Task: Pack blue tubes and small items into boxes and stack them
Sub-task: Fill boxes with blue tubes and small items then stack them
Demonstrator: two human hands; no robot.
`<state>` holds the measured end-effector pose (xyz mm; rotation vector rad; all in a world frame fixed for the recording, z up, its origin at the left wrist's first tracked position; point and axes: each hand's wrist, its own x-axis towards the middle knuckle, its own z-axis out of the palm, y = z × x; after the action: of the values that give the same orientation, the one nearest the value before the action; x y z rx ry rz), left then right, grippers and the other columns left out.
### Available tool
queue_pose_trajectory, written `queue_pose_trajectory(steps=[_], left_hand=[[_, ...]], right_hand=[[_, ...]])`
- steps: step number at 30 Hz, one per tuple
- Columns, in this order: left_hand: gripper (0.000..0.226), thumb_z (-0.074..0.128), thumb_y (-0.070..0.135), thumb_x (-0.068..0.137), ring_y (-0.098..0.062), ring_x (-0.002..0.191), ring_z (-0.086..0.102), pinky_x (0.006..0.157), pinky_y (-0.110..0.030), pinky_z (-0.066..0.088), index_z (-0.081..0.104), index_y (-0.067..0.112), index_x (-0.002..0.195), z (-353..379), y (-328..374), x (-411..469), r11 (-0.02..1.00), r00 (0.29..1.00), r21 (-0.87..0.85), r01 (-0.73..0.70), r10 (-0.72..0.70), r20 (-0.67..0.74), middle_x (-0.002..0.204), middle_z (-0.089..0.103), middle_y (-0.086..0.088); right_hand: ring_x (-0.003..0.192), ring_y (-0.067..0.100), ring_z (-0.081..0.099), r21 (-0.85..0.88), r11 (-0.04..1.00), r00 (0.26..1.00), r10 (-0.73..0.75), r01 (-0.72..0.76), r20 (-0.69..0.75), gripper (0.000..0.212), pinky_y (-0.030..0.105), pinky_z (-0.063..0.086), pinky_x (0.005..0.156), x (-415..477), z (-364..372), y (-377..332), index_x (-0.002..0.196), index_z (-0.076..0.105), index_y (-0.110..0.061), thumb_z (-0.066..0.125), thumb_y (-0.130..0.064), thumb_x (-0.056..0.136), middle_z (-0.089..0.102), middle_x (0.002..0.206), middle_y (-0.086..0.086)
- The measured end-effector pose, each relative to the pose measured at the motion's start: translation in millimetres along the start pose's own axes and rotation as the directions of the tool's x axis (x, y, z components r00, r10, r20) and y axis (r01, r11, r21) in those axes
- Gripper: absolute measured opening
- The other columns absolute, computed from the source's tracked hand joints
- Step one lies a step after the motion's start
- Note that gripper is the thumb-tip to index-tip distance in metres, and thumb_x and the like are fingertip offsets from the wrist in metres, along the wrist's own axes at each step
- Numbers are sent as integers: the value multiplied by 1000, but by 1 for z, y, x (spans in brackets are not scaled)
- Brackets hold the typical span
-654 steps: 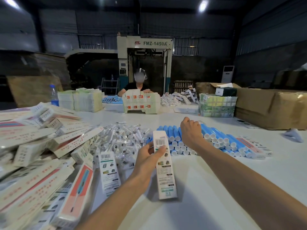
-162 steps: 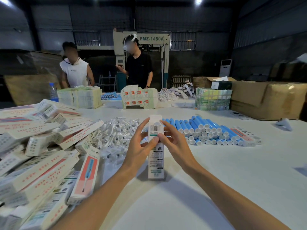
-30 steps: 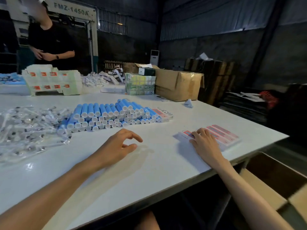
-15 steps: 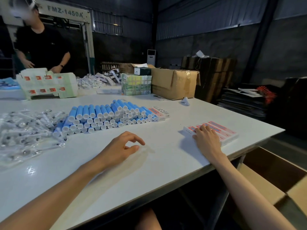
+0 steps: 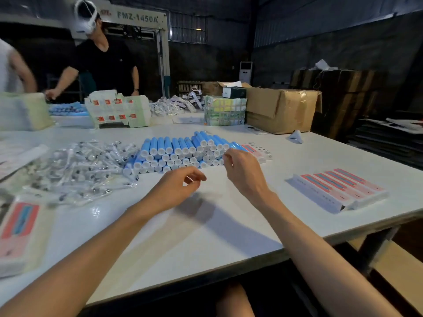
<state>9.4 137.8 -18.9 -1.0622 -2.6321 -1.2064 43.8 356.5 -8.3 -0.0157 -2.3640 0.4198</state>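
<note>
The blue tubes (image 5: 180,149) are stacked in a low pile at the middle of the table (image 5: 206,229), laid side by side with their white caps turned toward the wearer. Just to their left a heap of small items (image 5: 80,165) sealed in clear sachets is spread out. Near the table's right edge a row of packed boxes (image 5: 336,189) is laid flat, edge to edge.

The left grip (image 5: 176,188) hangs above the table in front of the pile, with fingers loosely curled and nothing held. The right grip (image 5: 243,172) hangs at the pile's right end, likewise relaxed and empty. Whether its fingertips brush the nearest caps cannot be made out, since they are covered by the grip itself.

The tubes are judged to be light and fairly stiff, with smooth round bodies that would roll and slip once freed from their neighbours. A tube is best taken from the top row or the exposed right end and pinched across the body just behind the cap, so that the lower rows are not disturbed. The sachets are expected to be slick and limp, and one should be picked up by a film edge or corner. The boxes appear to be thin card and easily crushed, so they should be held by the long edges, not pressed on the faces.
</note>
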Motion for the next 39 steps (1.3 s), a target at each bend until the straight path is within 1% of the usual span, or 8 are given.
queue_pose_trajectory(steps=[6, 13, 18, 23, 27, 33, 36, 39], left_hand=[[18, 62, 31, 103, -22, 105, 68, 91, -39, 55, 63, 22, 118, -46, -27, -34, 855, 946, 409, 319, -262, -190, 112, 70, 1], [56, 38, 52, 110, -30, 131, 53, 108, -40, 42, 43, 8, 144, -104, -66, -100, 87, 708, 740, 667, -383, -593, 144, 53, -13], [96, 32, 85, 96, -28, 136, 52, 110, -37, 40, 44, 9, 152, -138, -87, -135, -170, 568, 725, 667, -515, -642, 148, 54, -12], [85, 53, 62, 102, -29, 129, 59, 100, -37, 49, 32, 3, 159, -148, -84, -142, 1, 594, 711, 703, -550, -587, 138, 63, -8], [61, 65, 50, 98, -33, 105, 67, 75, -37, 46, 44, 8, 138, -155, -64, -139, 323, 630, 547, 773, -495, -599, 119, 66, -8], [58, 66, 57, 97, -13, 87, 62, 66, -32, 43, 40, 27, 139, -142, -40, -106, 792, 770, 178, 585, -473, -429, 117, 63, 2], [74, 79, 60, 86, -6, 85, 66, 60, -26, 47, 30, 36, 137, -126, -37, -75, 882, 801, -86, 463, -458, -385, 109, 65, 10], [72, 87, 47, 83, -12, 81, 70, 69, -26, 55, 42, 20, 133, -111, -43, -46, 809, 806, -481, 338, -513, -296, 112, 70, -1]], right_hand=[[66, 27, 59, 314, 935, 981, -189, 163, 53, 21, 39, 43, 59, 17, 68, -109, 92, 66, -7, 53, -18, 104, 69, 76, 8], [74, 27, 54, 376, 913, 912, -280, 158, 299, 17, 41, 45, 65, -18, 131, -142, 87, 58, -16, 50, -19, 101, 64, 81, -1], [72, 21, 58, 384, 911, 896, -291, 153, 334, 16, 39, 50, 67, -20, 134, -137, 87, 62, -21, 51, -18, 98, 67, 81, -6], [75, 19, 59, 389, 913, 897, -270, 123, 349, 15, 36, 48, 67, -20, 136, -135, 88, 64, -23, 53, -21, 98, 68, 83, -7], [76, 20, 60, 410, 909, 914, -226, 73, 337, 14, 36, 49, 67, -18, 139, -129, 88, 64, -20, 53, -21, 96, 69, 81, -6], [79, 16, 62, 464, 886, 924, -188, 13, 333, 13, 33, 48, 70, -17, 143, -131, 91, 69, -21, 57, -23, 96, 71, 86, -8], [78, 13, 67, 512, 857, 927, -135, -68, 349, 11, 34, 54, 75, -13, 140, -128, 92, 71, -22, 60, -22, 94, 73, 86, -9], [80, 13, 67, 525, 840, 944, -52, -134, 324, 14, 33, 53, 76, 3, 131, -123, 92, 73, -22, 60, -19, 91, 74, 87, -10]])
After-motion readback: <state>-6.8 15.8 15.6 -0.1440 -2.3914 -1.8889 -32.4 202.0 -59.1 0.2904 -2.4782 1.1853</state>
